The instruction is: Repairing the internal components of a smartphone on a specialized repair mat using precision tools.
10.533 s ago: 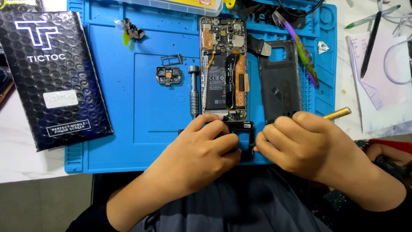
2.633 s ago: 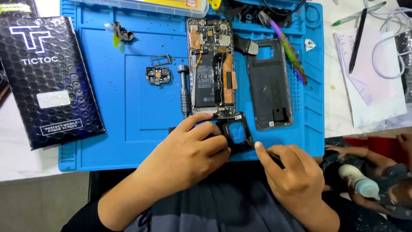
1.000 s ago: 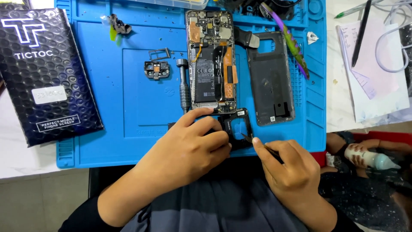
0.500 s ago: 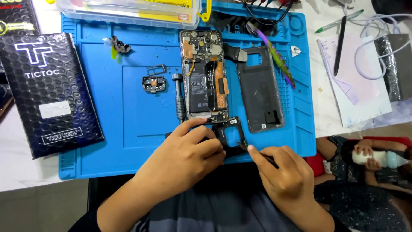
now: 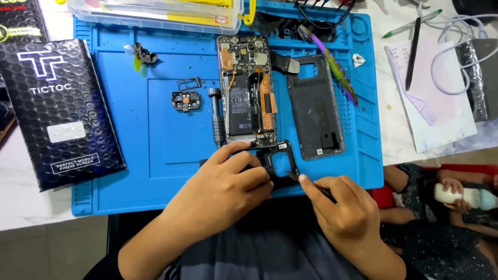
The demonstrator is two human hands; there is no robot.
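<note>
Pinning a black frame (image 5: 280,163) on a blue mat (image 5: 155,155).
Left hand (image 5: 228,184) clamped over frame; right hand (image 5: 342,212) pinching a thin tool (image 5: 298,179) at its edge.

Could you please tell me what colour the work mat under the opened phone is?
The mat is bright blue, clearest in the head view.

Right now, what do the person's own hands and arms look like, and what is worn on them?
Both the left hand and the right hand are bare: no gloves, rings or watch are visible. The forearms are uncovered too, with no sleeves reaching them in this view. No cables or markings are on them. Fingernails look short and unpainted. Dark grey clothing shows below, between the arms.
</note>
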